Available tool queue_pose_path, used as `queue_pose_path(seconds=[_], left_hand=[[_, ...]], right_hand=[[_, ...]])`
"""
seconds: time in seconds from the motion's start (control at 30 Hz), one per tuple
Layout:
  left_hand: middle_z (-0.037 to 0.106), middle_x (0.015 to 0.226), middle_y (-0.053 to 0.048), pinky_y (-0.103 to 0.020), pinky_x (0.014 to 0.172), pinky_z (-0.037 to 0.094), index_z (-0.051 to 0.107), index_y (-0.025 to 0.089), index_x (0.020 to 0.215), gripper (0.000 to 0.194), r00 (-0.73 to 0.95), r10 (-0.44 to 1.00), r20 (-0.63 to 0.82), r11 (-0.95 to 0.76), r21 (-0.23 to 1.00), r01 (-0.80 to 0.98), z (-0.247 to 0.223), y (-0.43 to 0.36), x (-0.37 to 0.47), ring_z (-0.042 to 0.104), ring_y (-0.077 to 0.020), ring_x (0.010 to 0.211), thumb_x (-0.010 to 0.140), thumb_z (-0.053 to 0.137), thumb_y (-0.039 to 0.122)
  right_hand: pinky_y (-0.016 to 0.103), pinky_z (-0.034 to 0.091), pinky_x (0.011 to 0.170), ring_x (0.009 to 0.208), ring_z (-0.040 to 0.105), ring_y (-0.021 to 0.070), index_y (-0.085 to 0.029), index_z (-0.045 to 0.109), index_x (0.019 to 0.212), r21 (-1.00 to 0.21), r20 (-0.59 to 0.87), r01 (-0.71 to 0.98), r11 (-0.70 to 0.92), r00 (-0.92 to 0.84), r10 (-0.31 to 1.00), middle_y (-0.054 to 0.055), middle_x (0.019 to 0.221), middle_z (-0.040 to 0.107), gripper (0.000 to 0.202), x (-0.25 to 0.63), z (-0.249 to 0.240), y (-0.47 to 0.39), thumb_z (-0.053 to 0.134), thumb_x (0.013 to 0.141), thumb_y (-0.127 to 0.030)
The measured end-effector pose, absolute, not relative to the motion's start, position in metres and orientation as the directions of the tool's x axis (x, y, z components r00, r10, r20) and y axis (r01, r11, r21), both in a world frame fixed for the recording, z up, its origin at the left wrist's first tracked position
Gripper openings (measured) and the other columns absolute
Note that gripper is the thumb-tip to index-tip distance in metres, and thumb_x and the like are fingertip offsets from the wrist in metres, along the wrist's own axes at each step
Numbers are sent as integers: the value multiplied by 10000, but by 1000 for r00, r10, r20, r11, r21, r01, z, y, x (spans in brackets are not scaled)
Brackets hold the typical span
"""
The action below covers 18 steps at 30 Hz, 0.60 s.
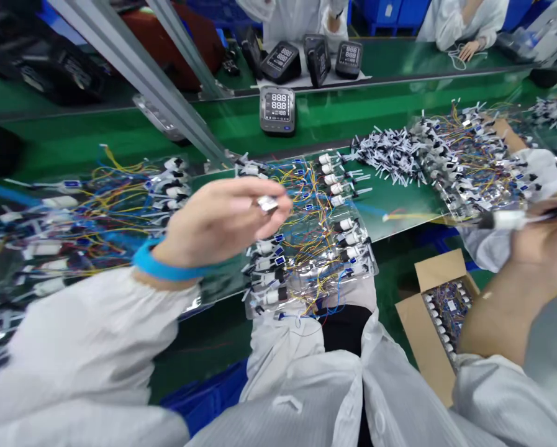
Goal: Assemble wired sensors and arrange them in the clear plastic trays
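Note:
My left hand (222, 217), with a blue wristband, is raised over the green bench, left of the middle, its thumb and fingers pinching a small silvery metal piece (267, 203). At the right edge, my right hand (546, 239) is closed around a white cylindrical part (508, 219) with a black end and yellow and blue wires trailing left; motion blurs it. Beneath and right of my left hand lies a clear plastic tray (313, 270) filled with white cylindrical parts and coloured wires.
More wired parts (115, 205) lie at the left. White-tipped pieces (390, 155) are heaped beside another filled tray (478, 161), where a co-worker's arm reaches. Beyond stands a display unit (277, 110) under a metal post (152, 81). An open carton (427, 335) sits low at right.

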<state>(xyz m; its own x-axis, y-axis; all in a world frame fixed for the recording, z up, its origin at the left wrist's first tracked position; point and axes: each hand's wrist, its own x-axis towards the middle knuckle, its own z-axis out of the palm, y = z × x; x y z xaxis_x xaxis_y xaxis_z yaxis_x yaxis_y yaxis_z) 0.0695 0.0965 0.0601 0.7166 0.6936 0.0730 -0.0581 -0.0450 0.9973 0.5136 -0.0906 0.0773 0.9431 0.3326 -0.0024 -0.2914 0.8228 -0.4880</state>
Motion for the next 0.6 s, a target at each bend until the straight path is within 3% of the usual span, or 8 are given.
queue_pose_path(seconds=[0.07,0.13,0.17,0.23,0.3,0.4,0.5,0.6], left_hand=[[839,1039,7,-274,428,435,778,472,1227,335,725,688,36,-50,999,-2,56,74,40,617,-140,581,893,766,491],[843,983,40,-265,371,364,749,574,1238,362,736,676,24,-60,998,23,47,52,20,564,-125,485,882,783,518],[833,908,41,-279,373,369,757,584,1214,358,757,652,41,-80,997,15,41,42,15,544,-127,465,858,801,567],[748,715,16,-332,426,421,814,524,1081,318,784,611,110,-122,992,-44,29,23,13,524,-151,490,808,808,688],[600,620,-25,-383,511,462,823,387,839,422,773,617,148,-138,987,-78,17,5,23,513,-184,576,782,759,799],[505,712,-68,-431,644,506,565,234,568,724,672,732,113,-131,991,-24,-1,-19,47,510,-224,738,843,556,903],[481,677,-50,-430,697,504,362,238,640,668,567,818,98,-59,995,-86,-13,-36,72,519,-221,740,998,334,800],[286,541,67,-320,578,367,367,245,765,486,549,833,64,134,940,-314,-15,-46,87,304,-133,510,1085,365,612]], right_hand=[[122,428,370,453,568,32,-225,705,787,-718,132,-255,648,864,486,-49,708,691,204,483,60,-91,861,817,-98],[154,400,340,413,506,43,-239,711,790,-826,218,-209,524,738,639,-60,695,695,303,448,44,-88,983,668,-189],[169,396,339,403,474,42,-247,718,792,-852,220,-224,473,667,712,-57,707,706,298,429,37,-86,990,670,-241],[193,397,363,407,425,38,-263,742,802,-881,168,-294,370,537,827,-45,739,719,246,393,26,-81,968,709,-289],[227,417,404,448,432,42,-268,777,824,-897,77,-371,240,404,912,-14,824,734,174,363,19,-78,933,750,-291],[279,461,461,535,504,65,-252,825,869,-884,-37,-461,70,219,975,39,987,726,134,330,10,-77,903,764,-278],[273,459,479,532,508,74,-252,841,910,-844,-74,-537,11,137,988,20,828,680,150,309,5,-78,894,771,-264],[239,442,472,489,490,66,-246,819,923,-817,-111,-576,-18,127,986,-19,671,623,145,297,3,-79,885,795,-240]])
